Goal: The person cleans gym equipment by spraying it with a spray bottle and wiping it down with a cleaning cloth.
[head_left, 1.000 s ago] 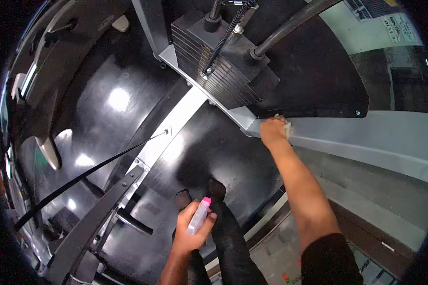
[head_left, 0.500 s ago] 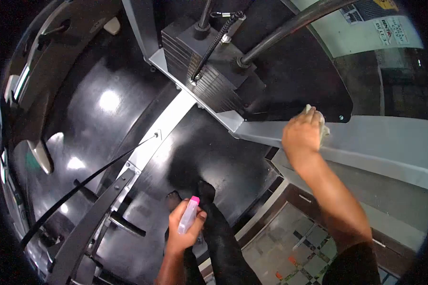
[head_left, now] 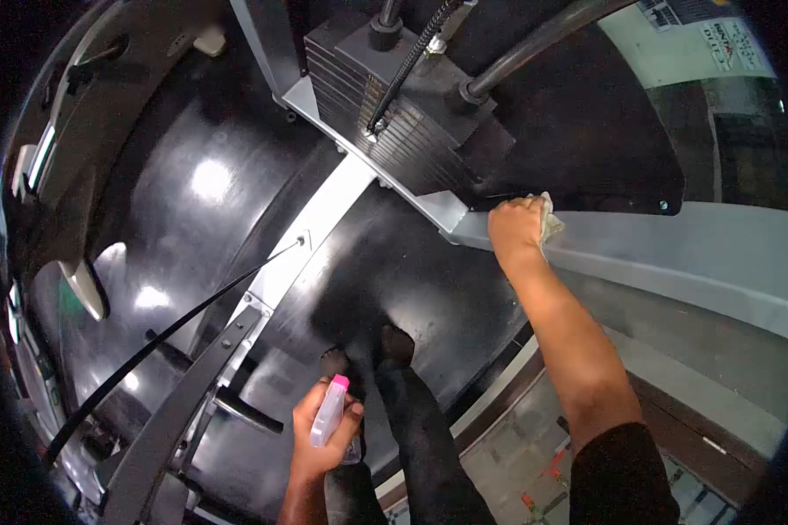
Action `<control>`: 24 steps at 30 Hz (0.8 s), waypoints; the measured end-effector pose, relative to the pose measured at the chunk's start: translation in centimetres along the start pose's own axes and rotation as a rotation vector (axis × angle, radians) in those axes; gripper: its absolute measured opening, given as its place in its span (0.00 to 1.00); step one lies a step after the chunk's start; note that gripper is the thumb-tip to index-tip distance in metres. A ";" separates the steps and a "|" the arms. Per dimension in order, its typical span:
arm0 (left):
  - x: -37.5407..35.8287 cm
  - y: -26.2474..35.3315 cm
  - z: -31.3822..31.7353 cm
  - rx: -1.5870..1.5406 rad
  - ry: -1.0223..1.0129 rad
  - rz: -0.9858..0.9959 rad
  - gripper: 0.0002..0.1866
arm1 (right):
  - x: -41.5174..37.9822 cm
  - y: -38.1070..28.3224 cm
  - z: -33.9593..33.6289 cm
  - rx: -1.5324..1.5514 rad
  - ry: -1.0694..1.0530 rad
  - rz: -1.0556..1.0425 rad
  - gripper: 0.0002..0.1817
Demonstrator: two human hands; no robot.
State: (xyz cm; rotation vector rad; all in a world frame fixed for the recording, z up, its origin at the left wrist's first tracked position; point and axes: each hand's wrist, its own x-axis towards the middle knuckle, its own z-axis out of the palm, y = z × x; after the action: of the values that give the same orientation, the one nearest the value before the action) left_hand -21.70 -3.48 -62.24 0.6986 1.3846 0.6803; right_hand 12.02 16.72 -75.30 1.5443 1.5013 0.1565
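My left hand [head_left: 320, 429] is wrapped round a clear spray bottle [head_left: 330, 411] with a pink nozzle, low in the middle of the view. My right hand [head_left: 518, 227] presses a pale cloth [head_left: 550, 223] against the grey metal frame beam [head_left: 630, 234] of a gym machine, just below its black side panel [head_left: 578, 114]. The fingers are closed over the cloth, and part of it sticks out on the right side of the hand. To the left of this hand stands the machine's black weight stack [head_left: 394, 114].
A white base rail [head_left: 324, 210] runs across the glossy black floor [head_left: 368, 262]. A thin black cable [head_left: 193, 311] stretches from it to the lower left, above a dark metal arm [head_left: 175, 394]. Two guide rods, one a thick bar [head_left: 543, 44], rise from the stack. My feet stand below.
My right hand has slid left along the beam with the cloth, toward the weight stack. My left hand, still gripping the spray bottle, has shifted slightly left and down. The camera view has shifted a little.
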 end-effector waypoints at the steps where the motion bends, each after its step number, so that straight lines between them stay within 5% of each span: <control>1: -0.1 0.0 0.1 -0.028 0.008 -0.036 0.06 | 0.5 -0.6 0.6 0.029 0.003 -0.017 0.21; 24: 3.3 -2.7 3.7 -0.001 -0.027 0.193 0.07 | 7.4 -7.0 6.1 0.601 -0.256 -0.336 0.17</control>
State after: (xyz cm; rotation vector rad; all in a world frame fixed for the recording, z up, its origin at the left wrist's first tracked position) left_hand -17.71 -2.73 -66.16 0.8450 1.3026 0.8198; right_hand 12.87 18.37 -87.04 1.6493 1.6524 -0.7202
